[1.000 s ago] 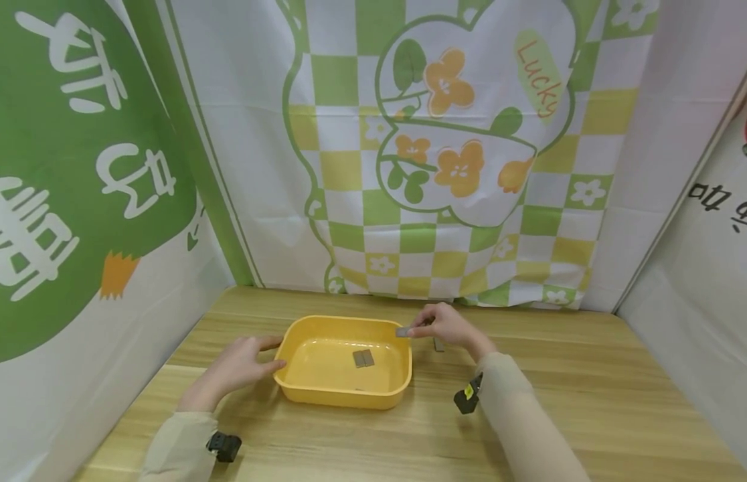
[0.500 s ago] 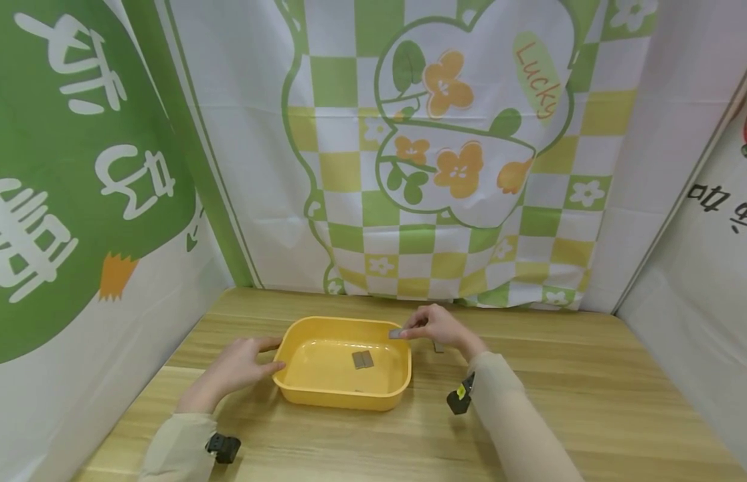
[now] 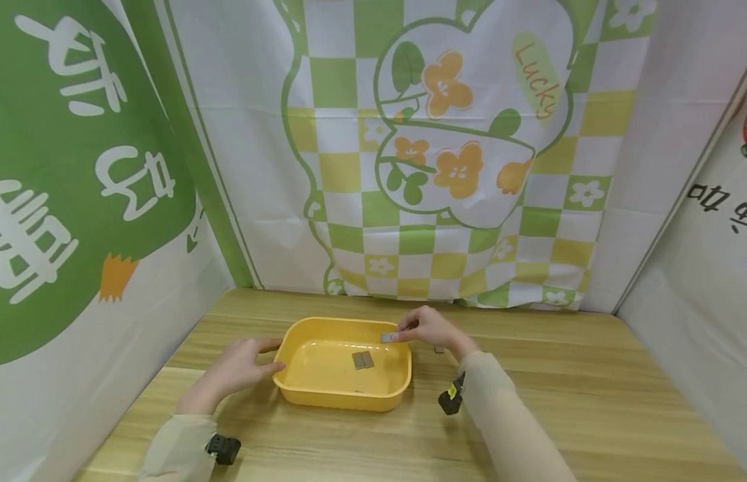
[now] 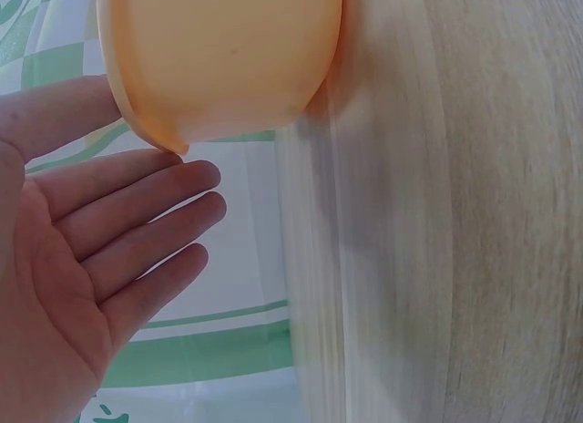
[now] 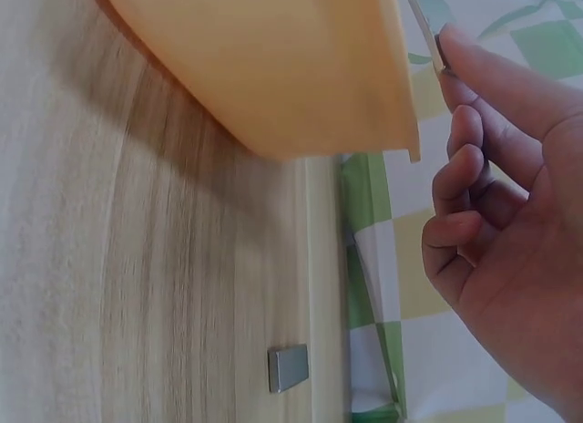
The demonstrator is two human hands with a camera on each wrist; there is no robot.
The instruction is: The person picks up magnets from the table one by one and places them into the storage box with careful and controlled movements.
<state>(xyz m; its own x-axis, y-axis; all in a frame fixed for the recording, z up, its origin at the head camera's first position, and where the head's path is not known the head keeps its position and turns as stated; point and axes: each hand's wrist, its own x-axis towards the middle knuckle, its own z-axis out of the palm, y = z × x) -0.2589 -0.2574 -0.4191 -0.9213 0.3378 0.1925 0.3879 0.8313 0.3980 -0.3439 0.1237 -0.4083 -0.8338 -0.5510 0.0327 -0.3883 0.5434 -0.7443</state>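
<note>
In the head view, a yellow plastic basin (image 3: 343, 400) stands on the table with two small grey rectangular plates (image 3: 363, 360) side by side in it. My left hand (image 3: 237, 367) rests against the basin's left rim. Its fingers (image 4: 146, 227) extend straight at the rim corner in the left wrist view. With thumb and index finger, my right hand (image 3: 430, 327) pinches a thin grey metal plate (image 5: 428, 26) above the basin's right rim. The other fingers (image 5: 455, 181) of that hand are curled. Another grey metal plate (image 5: 289, 367) lies on the table, right of the basin.
The wooden table (image 3: 349, 445) meets a green-and-white checked curtain (image 3: 379, 237) at the back. Printed cloth walls (image 3: 169, 301) enclose both sides. Small black wrist cameras (image 3: 224, 448) sit near the cuffs.
My right hand has moved left with the plate, from beside the basin's right rim to over its inside edge. The left hand and the basin have stayed in place.
</note>
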